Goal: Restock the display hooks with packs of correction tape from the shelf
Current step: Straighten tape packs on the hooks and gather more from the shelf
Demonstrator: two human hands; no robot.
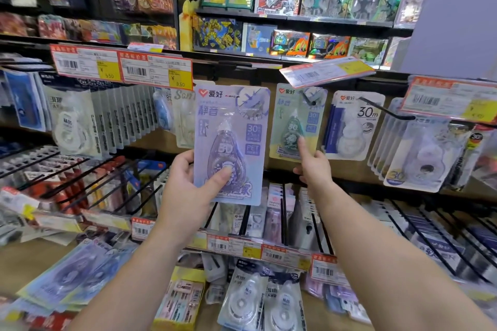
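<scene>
My left hand (189, 185) grips the lower edge of a lavender pack of correction tape (231, 126), held upright in front of the hook rail. My right hand (313, 166) is raised beside it, its index finger touching the bottom of a green pack of correction tape (294, 121) that hangs on a black hook (309, 98). To the right hang a white 30m pack (352, 126) and a further row of packs (419, 153). A loose pile of lavender packs (72, 277) lies on the shelf at lower left.
Price tags (121, 64) stand above the hooks; one tag (325, 71) is tipped up flat. Rows of black hooks (80, 177) with other stationery fill the lower tier. White tape packs (258, 301) lie at the bottom. Toy boxes (295, 0) line the upper shelves.
</scene>
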